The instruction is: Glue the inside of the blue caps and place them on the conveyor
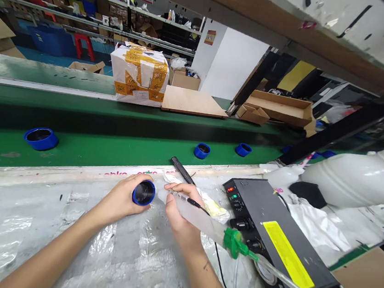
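Observation:
My left hand point(124, 195) is closed around a blue ring-shaped cup point(144, 192) with a dark inside, its opening tilted toward me. In my right hand point(184, 212) is a dispensing syringe point(204, 222), a translucent barrel with a green cap point(234, 242) and a tube at its rear. Its front end points at the blue cup and lies close beside it; whether the tip touches the cup I cannot tell. A black cable runs along the barrel under my fingers.
Blue cups point(41, 139) stand spaced along the green conveyor belt point(118, 149). A black dispenser controller point(281, 237) with lit indicators sits at right, near a large white container point(357, 179). A dark ridged rod point(182, 169) lies at the bench edge. A sloping beam crosses overhead.

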A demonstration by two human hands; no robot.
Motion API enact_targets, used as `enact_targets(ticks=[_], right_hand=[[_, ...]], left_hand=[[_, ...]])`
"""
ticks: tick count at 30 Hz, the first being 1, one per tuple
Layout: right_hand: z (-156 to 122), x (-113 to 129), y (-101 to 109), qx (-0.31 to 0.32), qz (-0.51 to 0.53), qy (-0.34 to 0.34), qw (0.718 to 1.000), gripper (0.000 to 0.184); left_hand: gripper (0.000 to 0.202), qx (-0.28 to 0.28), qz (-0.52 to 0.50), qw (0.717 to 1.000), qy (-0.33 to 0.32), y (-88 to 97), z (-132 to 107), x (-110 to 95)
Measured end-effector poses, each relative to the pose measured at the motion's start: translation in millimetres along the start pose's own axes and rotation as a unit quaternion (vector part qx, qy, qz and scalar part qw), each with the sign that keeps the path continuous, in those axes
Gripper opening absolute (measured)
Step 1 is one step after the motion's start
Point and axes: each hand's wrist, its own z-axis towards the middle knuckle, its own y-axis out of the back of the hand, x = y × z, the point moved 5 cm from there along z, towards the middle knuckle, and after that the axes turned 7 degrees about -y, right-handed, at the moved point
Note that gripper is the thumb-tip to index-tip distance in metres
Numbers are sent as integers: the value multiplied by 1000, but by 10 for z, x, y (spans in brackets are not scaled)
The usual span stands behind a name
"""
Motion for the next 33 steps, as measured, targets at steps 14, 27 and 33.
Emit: enact_targets(ticks=[14, 27, 33], right_hand=[[-10, 24, 8, -4, -17, 1, 1000, 14], [-19, -20, 13, -6, -39, -18, 999, 12], [-28, 52, -6, 3, -30, -1, 1000, 13]], left_hand=[[40, -7, 11, 1000, -22, 2, -7, -28], [43, -31, 23, 999, -9, 2, -30, 47], [39, -26, 18, 999, -24, 4, -24, 14]])
